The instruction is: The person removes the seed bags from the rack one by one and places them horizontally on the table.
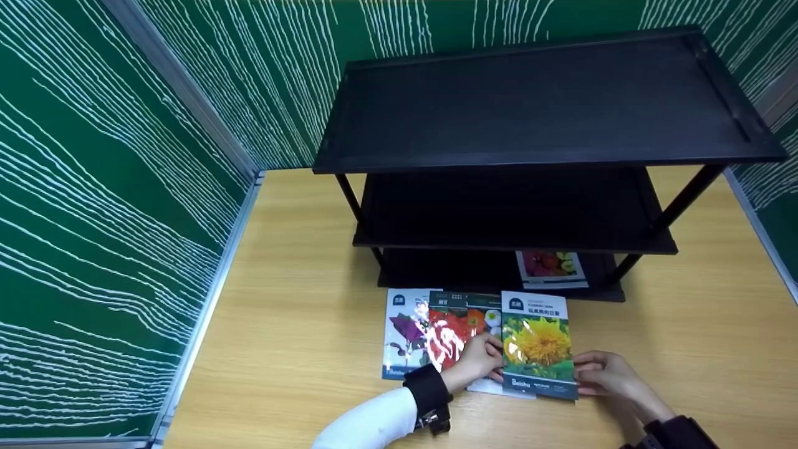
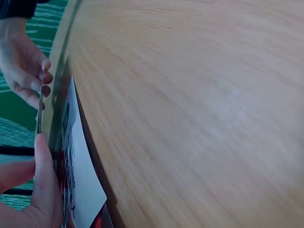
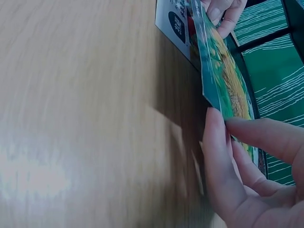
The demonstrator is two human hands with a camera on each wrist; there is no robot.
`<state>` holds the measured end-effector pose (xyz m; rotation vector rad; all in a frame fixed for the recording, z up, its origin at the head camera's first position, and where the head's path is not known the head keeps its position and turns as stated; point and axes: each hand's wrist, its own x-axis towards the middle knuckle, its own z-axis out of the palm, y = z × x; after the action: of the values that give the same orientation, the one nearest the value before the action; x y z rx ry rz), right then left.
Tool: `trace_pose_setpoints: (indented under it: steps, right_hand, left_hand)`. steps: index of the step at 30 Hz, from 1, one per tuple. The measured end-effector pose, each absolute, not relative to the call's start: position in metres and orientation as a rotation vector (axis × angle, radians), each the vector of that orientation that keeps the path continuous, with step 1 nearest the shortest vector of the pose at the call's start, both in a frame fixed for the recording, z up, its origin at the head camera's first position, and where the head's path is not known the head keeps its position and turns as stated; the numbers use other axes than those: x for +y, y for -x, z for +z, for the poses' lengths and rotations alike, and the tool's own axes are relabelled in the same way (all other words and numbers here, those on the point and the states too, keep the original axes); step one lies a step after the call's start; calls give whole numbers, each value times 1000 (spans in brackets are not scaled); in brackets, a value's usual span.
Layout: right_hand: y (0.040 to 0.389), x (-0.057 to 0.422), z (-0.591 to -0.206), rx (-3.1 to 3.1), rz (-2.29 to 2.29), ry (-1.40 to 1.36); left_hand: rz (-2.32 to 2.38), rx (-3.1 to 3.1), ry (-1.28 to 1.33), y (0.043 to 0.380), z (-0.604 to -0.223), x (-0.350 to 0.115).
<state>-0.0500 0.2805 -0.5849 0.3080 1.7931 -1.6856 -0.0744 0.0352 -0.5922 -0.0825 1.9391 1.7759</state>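
Note:
A flower seed packet with a yellow bloom (image 1: 537, 346) is held raised over the tabletop, its front facing up. My right hand (image 1: 608, 377) pinches its right edge between thumb and fingers; the right wrist view shows that pinch near a lower corner. At the packet's left edge, my left hand (image 1: 477, 360) grips with thumb and fingers. Edge-on in the left wrist view, the packet (image 2: 40, 116) spans both hands. Beneath and to the left lie overlapping packets: a purple-flower one (image 1: 405, 333), a red-flower one (image 1: 447, 324) and an orange-and-white-flower one (image 1: 485, 317), partly hidden.
A black three-tier shelf (image 1: 536, 106) stands behind the packets on the wooden table (image 1: 299, 299). Another packet with red and yellow flowers (image 1: 552, 268) lies on its bottom tier. Green panels with white lines (image 1: 93, 187) enclose the table at the back and sides.

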Motion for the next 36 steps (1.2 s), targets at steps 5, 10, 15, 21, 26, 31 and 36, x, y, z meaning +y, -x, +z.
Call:
trace_pose_setpoints:
  steps: [5,10,15,21,26,31,36]
  right_hand:
    - [47,279,-584,1839,-1663,-332]
    - [46,277,-585,1882,-1641,-330]
    - [46,275,-587,1905,-1627,-359]
    - [44,279,-588,1854,-1668,-250]
    - [44,283,-585,1824,-1688,-238]
    - [47,286,-580,1857,-1670,-277]
    - [55,288,-574,1910,-1662,-225]
  left_hand:
    - [1775,1927,71,73,-593,36]
    - [1755,1933,92,73,-594,36]
    - [1732,1969,94,73,-596,36]
    - [1674,2027,84,72,-594,34]
    - [1600,2084,73,73,-590,33]
    - [1552,2104,62,81,-583,32]
    - [1525,2148,25,97,-575,33]
